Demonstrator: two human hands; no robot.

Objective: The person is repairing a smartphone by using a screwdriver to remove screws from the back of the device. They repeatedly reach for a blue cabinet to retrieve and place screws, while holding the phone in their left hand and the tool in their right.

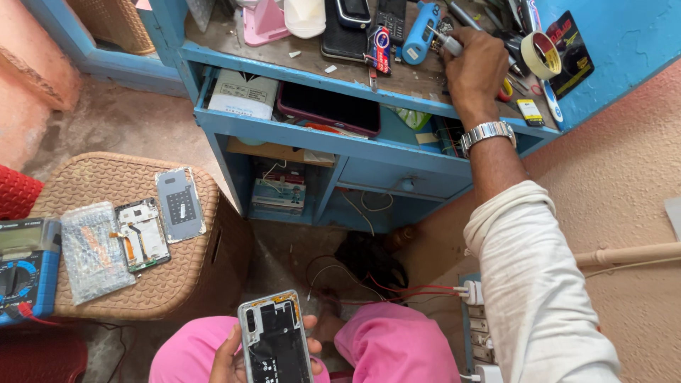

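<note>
My left hand [230, 354] holds an opened phone [275, 339] with its back cover off, over my lap in pink trousers at the bottom of the view. My right hand [474, 67] reaches up to the top of a blue desk [340, 135], its fingers closed around a small silver tool [450, 44] among scattered tools. A metal watch [487, 133] sits on that wrist, and the white sleeve is rolled up.
A woven stool [188, 266] on the left carries a phone frame [142, 234], a grey back cover [180, 204], a bubble-wrap pouch [92, 250] and a blue multimeter [25, 269]. Tape roll [540, 54], phones and clutter fill the desk. A power strip [479, 323] with red wires lies on the floor.
</note>
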